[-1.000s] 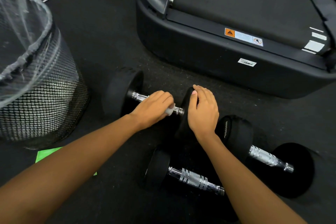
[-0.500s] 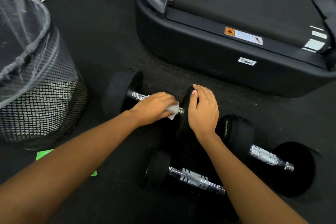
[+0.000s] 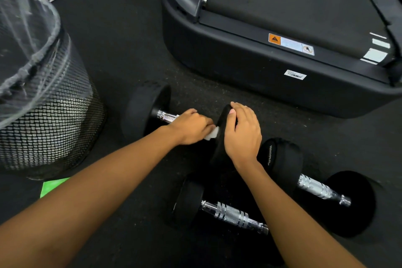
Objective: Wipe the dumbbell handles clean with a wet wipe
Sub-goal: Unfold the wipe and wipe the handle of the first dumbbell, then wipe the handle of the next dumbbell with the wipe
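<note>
A black rubber-headed dumbbell [image 3: 143, 111] with a chrome handle [image 3: 166, 116] lies on the dark gym floor [image 3: 121, 50], near a dark treadmill base [image 3: 250, 76]. The left hand [image 3: 191, 127] curls its fingers round the handle's right end, holding a crumpled white wet wipe [image 3: 212, 135] against it. The right hand [image 3: 242, 135] grips the right weight head, fingers curved over its rim. A second chrome-handled dumbbell [image 3: 232, 216] and a third [image 3: 319, 189] lie nearer the person. A black mesh bin with clear liner [image 3: 50, 119] stands on the left, with a green scrap [image 3: 52, 186] beside it.
</note>
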`<state>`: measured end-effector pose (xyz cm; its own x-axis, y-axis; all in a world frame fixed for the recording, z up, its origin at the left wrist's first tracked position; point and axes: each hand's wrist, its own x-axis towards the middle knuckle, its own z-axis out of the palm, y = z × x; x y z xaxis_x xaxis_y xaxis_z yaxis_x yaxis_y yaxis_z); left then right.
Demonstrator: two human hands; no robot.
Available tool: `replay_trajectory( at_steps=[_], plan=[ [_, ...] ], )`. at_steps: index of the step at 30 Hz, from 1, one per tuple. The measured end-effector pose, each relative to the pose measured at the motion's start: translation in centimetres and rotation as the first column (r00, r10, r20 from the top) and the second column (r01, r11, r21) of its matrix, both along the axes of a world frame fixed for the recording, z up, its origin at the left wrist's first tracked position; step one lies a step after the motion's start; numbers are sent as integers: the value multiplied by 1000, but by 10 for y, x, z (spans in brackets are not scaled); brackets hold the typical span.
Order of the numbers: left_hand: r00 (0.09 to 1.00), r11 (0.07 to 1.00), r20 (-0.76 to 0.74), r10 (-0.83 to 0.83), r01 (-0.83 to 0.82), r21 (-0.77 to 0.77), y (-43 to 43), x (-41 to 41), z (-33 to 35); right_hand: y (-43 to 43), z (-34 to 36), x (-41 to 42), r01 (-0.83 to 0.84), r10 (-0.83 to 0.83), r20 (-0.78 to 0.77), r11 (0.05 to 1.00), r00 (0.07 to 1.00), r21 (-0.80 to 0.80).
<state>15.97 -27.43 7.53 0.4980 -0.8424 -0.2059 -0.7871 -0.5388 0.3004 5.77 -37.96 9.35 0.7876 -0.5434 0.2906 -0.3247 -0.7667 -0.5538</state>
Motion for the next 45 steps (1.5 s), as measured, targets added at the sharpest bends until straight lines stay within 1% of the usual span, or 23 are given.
replay_trajectory(
  at_steps=[3,5,7,8,10,12,14,16,19,21,23,25,27,29,33,36,39,41,42,44,45],
  plan=[
    [998,997,-4,62,-62,40,5,9,3,0,-1,1,0,0,-6,1000,1000,-6],
    [994,991,44,101,-104,82,4,9,6,-1,-2,1,3,-3,-15,1000,1000,-4],
    [991,988,105,89,-101,118,-2,4,7,-1,-3,1,3,-3,-15,1000,1000,-6],
    [991,989,111,79,-92,116,-5,1,7,-1,-3,1,0,-1,-12,1000,1000,-9],
    [996,993,43,78,-82,83,-8,-3,6,-1,-2,0,-2,2,-6,1000,1000,-6],
    [998,998,-31,53,-53,16,-5,-4,3,-1,-2,0,-2,2,-9,1000,1000,0],
    [997,999,-73,28,-29,-14,0,-2,2,-1,-2,0,-3,3,-11,1000,1000,-7],
    [998,999,-50,39,-39,10,6,3,3,-1,-2,1,-5,4,-9,1000,1000,-9],
    [992,987,4,125,-125,101,7,9,8,-1,-2,2,-6,6,-1,1000,1000,-5],
    [994,987,29,108,-111,118,3,5,9,-2,-2,2,-5,5,5,1000,1000,-4],
    [997,995,5,78,-78,57,-1,-1,8,-2,-3,2,-7,7,6,1000,1000,-6],
    [997,998,-53,59,-61,-32,0,-4,4,-2,-4,2,-13,13,7,1000,1000,-6],
    [997,992,-75,9,-18,-123,8,-7,1,-3,-3,2,-20,20,15,1000,1000,-10],
    [997,980,-60,-42,30,-196,20,-8,2,-3,-3,2,-21,22,14,1000,1000,-20],
    [999,959,-5,-46,43,-281,42,-5,8,-4,-3,1,-26,25,-14,999,1000,-35],
    [1000,956,-19,-11,5,-294,49,0,13,-5,5,0,-70,63,-83,994,995,-88],
    [1000,968,-7,22,-23,-251,48,2,20,-10,16,-1,-167,131,-234,976,963,-140],
    [997,963,-4,81,-80,-257,44,4,29,-18,26,3,-261,208,-372,960,905,-99],
    [991,948,-17,131,-130,-291,41,4,34,-22,32,4,-303,241,-448,950,861,-72],
    [972,890,-63,228,-234,-391,34,4,46,-33,48,6,-362,277,-569,931,775,-41],
    [961,856,-95,259,-275,-437,29,0,54,-38,58,5,-370,289,-594,929,751,-17]
  ],
)
